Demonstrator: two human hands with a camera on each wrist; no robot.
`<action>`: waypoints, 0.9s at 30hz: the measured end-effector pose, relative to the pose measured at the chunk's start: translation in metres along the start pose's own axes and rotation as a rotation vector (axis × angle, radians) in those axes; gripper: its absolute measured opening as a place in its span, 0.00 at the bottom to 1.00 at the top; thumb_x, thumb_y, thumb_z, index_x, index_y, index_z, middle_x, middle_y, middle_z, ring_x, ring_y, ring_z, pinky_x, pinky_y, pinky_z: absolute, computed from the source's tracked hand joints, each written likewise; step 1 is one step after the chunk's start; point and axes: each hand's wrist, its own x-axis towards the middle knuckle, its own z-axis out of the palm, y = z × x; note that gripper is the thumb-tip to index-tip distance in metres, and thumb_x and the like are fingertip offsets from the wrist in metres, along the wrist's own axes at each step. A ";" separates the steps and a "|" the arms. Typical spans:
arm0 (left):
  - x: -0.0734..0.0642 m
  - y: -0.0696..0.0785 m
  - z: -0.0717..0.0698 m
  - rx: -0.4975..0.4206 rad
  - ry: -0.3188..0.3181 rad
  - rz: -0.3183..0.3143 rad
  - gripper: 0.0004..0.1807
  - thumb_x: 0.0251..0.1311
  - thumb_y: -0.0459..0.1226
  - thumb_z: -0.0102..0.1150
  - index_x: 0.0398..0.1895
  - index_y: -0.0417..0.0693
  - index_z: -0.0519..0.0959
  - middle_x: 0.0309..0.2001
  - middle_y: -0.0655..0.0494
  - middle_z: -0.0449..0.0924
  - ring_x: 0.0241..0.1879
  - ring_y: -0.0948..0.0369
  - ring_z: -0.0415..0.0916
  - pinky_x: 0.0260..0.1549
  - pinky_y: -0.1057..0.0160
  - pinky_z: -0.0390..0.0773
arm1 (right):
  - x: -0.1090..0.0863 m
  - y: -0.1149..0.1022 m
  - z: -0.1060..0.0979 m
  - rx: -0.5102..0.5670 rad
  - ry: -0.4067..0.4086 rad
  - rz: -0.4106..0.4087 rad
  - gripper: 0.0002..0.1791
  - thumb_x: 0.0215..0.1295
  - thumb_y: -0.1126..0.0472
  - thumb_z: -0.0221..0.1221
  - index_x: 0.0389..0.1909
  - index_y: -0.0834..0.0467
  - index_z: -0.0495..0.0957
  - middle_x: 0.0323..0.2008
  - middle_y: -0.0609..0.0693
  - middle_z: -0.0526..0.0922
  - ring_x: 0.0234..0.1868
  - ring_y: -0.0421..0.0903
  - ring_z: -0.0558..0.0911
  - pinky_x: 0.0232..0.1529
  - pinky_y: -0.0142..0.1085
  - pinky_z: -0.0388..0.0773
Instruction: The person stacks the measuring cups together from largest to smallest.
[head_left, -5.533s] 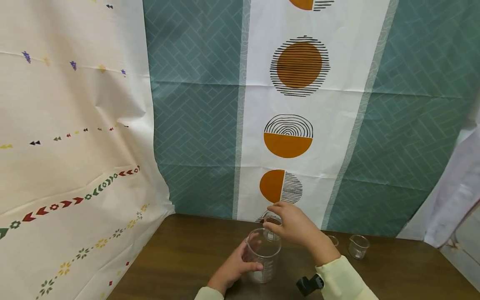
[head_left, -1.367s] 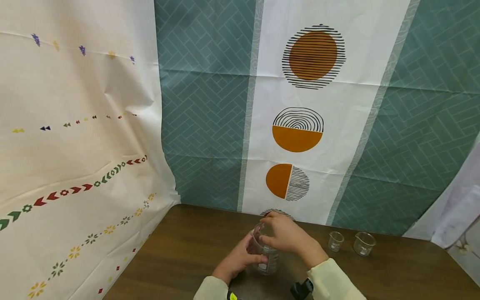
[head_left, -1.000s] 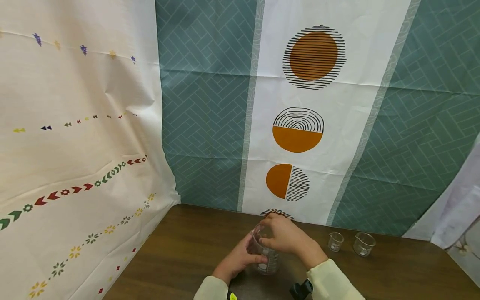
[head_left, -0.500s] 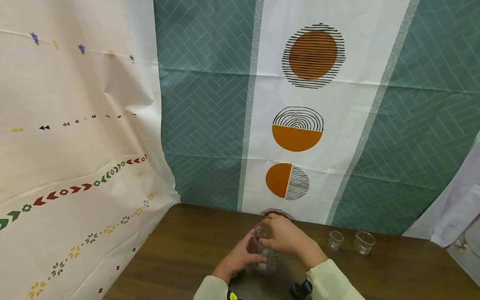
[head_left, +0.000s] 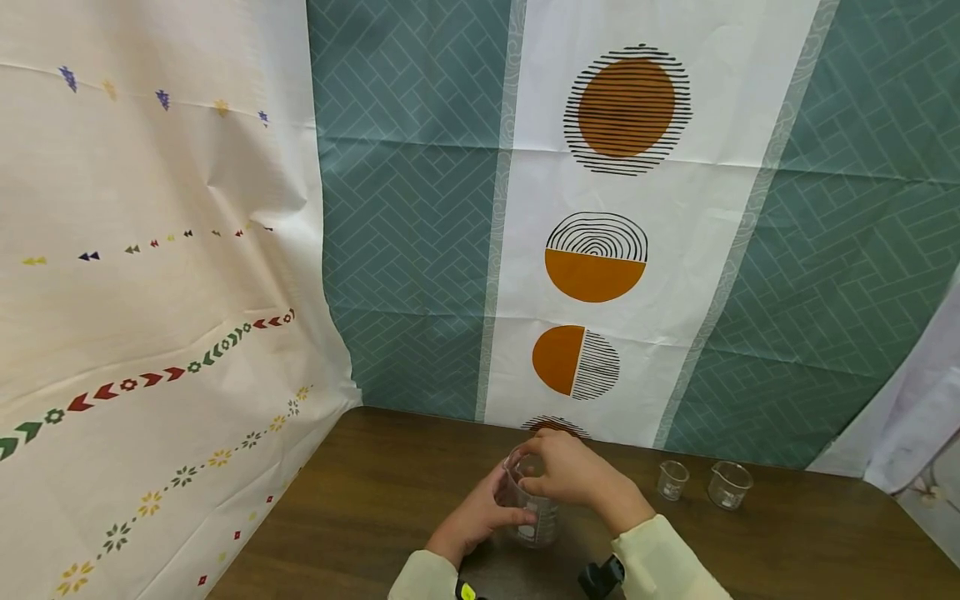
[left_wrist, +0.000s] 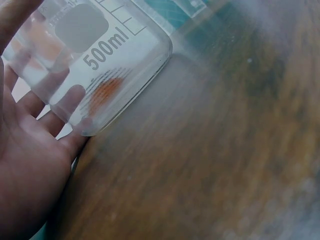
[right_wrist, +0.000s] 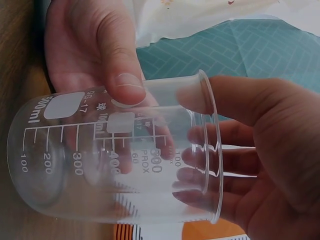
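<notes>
A large clear glass beaker (head_left: pixel 542 535), marked 500ml in the left wrist view, stands on the table in front of me. My left hand (head_left: pixel 474 518) grips it from the left, thumb across the near side and fingers behind. From above, my right hand (head_left: pixel 568 473) reaches into its mouth. In the right wrist view, a smaller beaker (right_wrist: pixel 121 123) marked 100 sits inside the large beaker (right_wrist: pixel 60 175). The thumb and fingers (right_wrist: pixel 235 95) of the right hand hold the small one near its rim, within the larger rim.
Two more small glass beakers, one narrower (head_left: pixel 672 482) and one wider (head_left: pixel 730 487), stand to the right on the brown wooden table (head_left: pixel 360 517). A patterned green and white cloth (head_left: pixel 412 250) hangs behind the table, a cream cloth (head_left: pixel 165 333) on the left.
Several seconds ago the right hand held the small beaker at the large beaker's mouth; it has since gone down inside. Over the last second both hands stay nearly still.
</notes>
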 end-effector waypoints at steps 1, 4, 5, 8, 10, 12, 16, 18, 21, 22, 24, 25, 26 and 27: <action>0.000 -0.001 0.000 0.000 -0.001 0.003 0.46 0.56 0.44 0.68 0.74 0.69 0.52 0.70 0.51 0.65 0.69 0.54 0.63 0.65 0.48 0.66 | 0.000 0.000 0.000 0.007 -0.008 0.005 0.16 0.55 0.54 0.66 0.45 0.55 0.83 0.42 0.48 0.82 0.43 0.46 0.79 0.46 0.43 0.79; 0.002 -0.001 0.000 -0.006 -0.007 0.009 0.46 0.56 0.44 0.68 0.74 0.70 0.53 0.70 0.51 0.65 0.68 0.55 0.64 0.64 0.51 0.68 | 0.000 0.001 -0.001 0.024 -0.027 0.014 0.16 0.55 0.54 0.66 0.45 0.54 0.83 0.42 0.48 0.82 0.42 0.47 0.79 0.44 0.42 0.79; 0.002 -0.002 0.000 -0.008 -0.008 0.009 0.45 0.57 0.44 0.68 0.74 0.70 0.53 0.70 0.51 0.65 0.68 0.54 0.64 0.64 0.51 0.68 | 0.000 0.001 -0.002 0.029 -0.031 0.015 0.16 0.56 0.54 0.66 0.45 0.54 0.83 0.42 0.49 0.82 0.42 0.47 0.79 0.44 0.42 0.78; 0.002 -0.001 0.000 -0.016 -0.008 0.005 0.45 0.57 0.44 0.68 0.74 0.71 0.53 0.70 0.51 0.65 0.68 0.54 0.64 0.64 0.51 0.68 | 0.001 0.001 -0.002 0.038 -0.039 0.018 0.16 0.56 0.55 0.66 0.45 0.54 0.83 0.43 0.50 0.83 0.43 0.48 0.80 0.44 0.42 0.78; 0.002 -0.001 0.000 -0.015 -0.005 0.003 0.45 0.57 0.43 0.68 0.74 0.71 0.53 0.70 0.51 0.65 0.68 0.55 0.65 0.64 0.52 0.69 | 0.001 0.000 -0.003 0.035 -0.042 0.019 0.17 0.55 0.55 0.67 0.46 0.55 0.83 0.43 0.50 0.83 0.43 0.47 0.80 0.45 0.43 0.78; 0.002 0.000 0.000 -0.012 -0.001 0.006 0.45 0.56 0.43 0.69 0.74 0.69 0.54 0.70 0.51 0.65 0.68 0.55 0.65 0.63 0.53 0.69 | 0.002 0.000 -0.003 0.033 -0.047 0.017 0.17 0.54 0.56 0.67 0.46 0.55 0.83 0.43 0.50 0.84 0.43 0.48 0.80 0.45 0.43 0.79; 0.001 -0.001 0.000 -0.009 0.004 0.014 0.45 0.56 0.43 0.69 0.74 0.67 0.54 0.70 0.52 0.65 0.67 0.57 0.65 0.62 0.55 0.70 | 0.003 -0.001 -0.004 0.044 -0.052 0.012 0.16 0.53 0.58 0.68 0.45 0.55 0.83 0.42 0.49 0.84 0.42 0.48 0.79 0.43 0.41 0.79; 0.001 -0.001 0.000 -0.009 0.004 0.019 0.45 0.56 0.43 0.69 0.74 0.67 0.54 0.70 0.52 0.65 0.67 0.57 0.65 0.62 0.55 0.70 | 0.003 -0.002 -0.004 0.051 -0.054 0.013 0.16 0.53 0.59 0.68 0.45 0.56 0.84 0.42 0.49 0.84 0.41 0.47 0.79 0.43 0.41 0.79; 0.001 -0.002 -0.001 -0.001 -0.002 0.023 0.45 0.56 0.44 0.68 0.74 0.66 0.54 0.70 0.52 0.65 0.67 0.56 0.65 0.62 0.56 0.70 | 0.004 -0.001 -0.002 0.050 -0.056 0.017 0.16 0.52 0.59 0.69 0.44 0.55 0.84 0.42 0.48 0.84 0.43 0.47 0.80 0.44 0.41 0.79; 0.001 -0.003 -0.001 0.002 -0.003 0.024 0.45 0.56 0.44 0.68 0.74 0.66 0.53 0.70 0.52 0.65 0.68 0.56 0.65 0.63 0.55 0.70 | 0.004 -0.001 -0.002 0.051 -0.054 0.015 0.16 0.52 0.59 0.69 0.44 0.55 0.84 0.42 0.48 0.84 0.44 0.47 0.80 0.46 0.42 0.79; 0.001 -0.003 -0.001 0.007 -0.002 0.020 0.46 0.56 0.44 0.68 0.74 0.66 0.53 0.70 0.53 0.65 0.68 0.56 0.65 0.63 0.54 0.69 | 0.004 0.000 -0.001 0.053 -0.051 0.009 0.16 0.52 0.59 0.69 0.44 0.55 0.84 0.42 0.47 0.85 0.45 0.48 0.81 0.48 0.43 0.79; 0.000 -0.002 -0.001 0.008 -0.001 0.017 0.46 0.56 0.44 0.69 0.74 0.66 0.53 0.70 0.53 0.65 0.68 0.55 0.64 0.63 0.54 0.69 | 0.004 0.000 0.000 0.048 -0.049 0.006 0.16 0.52 0.59 0.69 0.44 0.55 0.84 0.42 0.47 0.85 0.45 0.48 0.82 0.48 0.43 0.79; 0.000 -0.002 -0.001 0.007 0.000 0.014 0.46 0.56 0.44 0.69 0.74 0.66 0.53 0.70 0.53 0.65 0.68 0.55 0.64 0.63 0.53 0.69 | 0.004 0.001 0.000 0.050 -0.047 0.003 0.16 0.52 0.60 0.69 0.44 0.55 0.84 0.42 0.46 0.85 0.45 0.48 0.82 0.48 0.43 0.80; 0.000 -0.002 0.000 0.003 0.002 0.008 0.46 0.56 0.44 0.69 0.74 0.67 0.53 0.70 0.54 0.65 0.69 0.55 0.64 0.64 0.53 0.69 | 0.005 0.001 0.001 0.047 -0.044 0.000 0.16 0.52 0.59 0.69 0.43 0.55 0.84 0.41 0.46 0.85 0.45 0.48 0.82 0.49 0.43 0.79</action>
